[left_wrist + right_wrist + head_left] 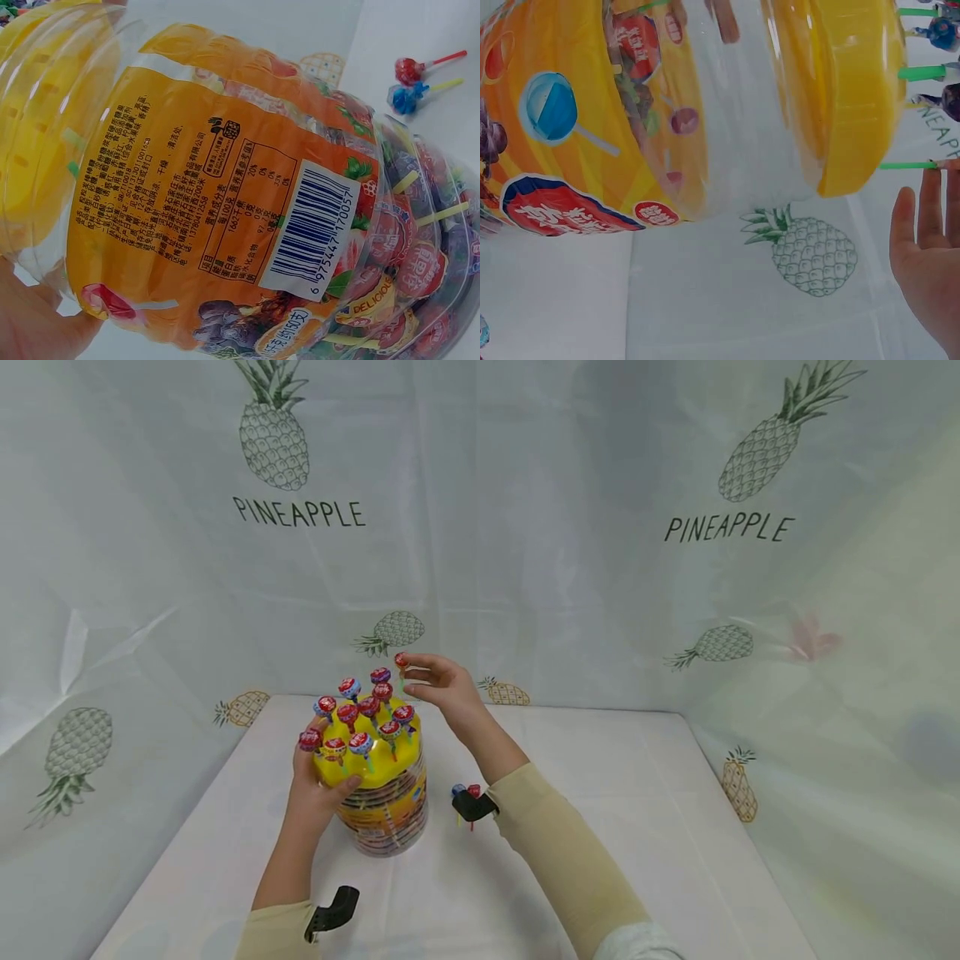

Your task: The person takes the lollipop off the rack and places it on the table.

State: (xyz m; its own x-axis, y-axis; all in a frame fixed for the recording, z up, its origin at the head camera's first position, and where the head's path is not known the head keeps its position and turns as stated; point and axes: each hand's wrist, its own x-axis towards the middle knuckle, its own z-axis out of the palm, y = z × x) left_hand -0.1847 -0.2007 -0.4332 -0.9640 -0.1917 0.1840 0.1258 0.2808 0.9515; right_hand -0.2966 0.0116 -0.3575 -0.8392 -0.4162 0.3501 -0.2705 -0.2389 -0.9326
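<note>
A clear plastic candy jar [384, 827] with an orange label [172, 187] stands upright on the table, left of centre. Several wrapped lollipops [361, 744] stick up out of its yellow lid [390, 768]. My left hand [315, 793] grips the jar's top from the left, thumb on the near side. At the lid's far right edge, my right hand [446, 689] pinches a red lollipop [401, 660] near its head. In the right wrist view that lollipop's green stick [907, 166] reaches the lid; whether it sits in a hole I cannot tell.
To the right of the jar, a blue lollipop [409, 97] and a red lollipop [409, 71] lie on the white table [600, 793], partly behind the right wrist's black strap mount [474, 807] in the head view. A pineapple-print curtain [525, 568] hangs behind and at both sides.
</note>
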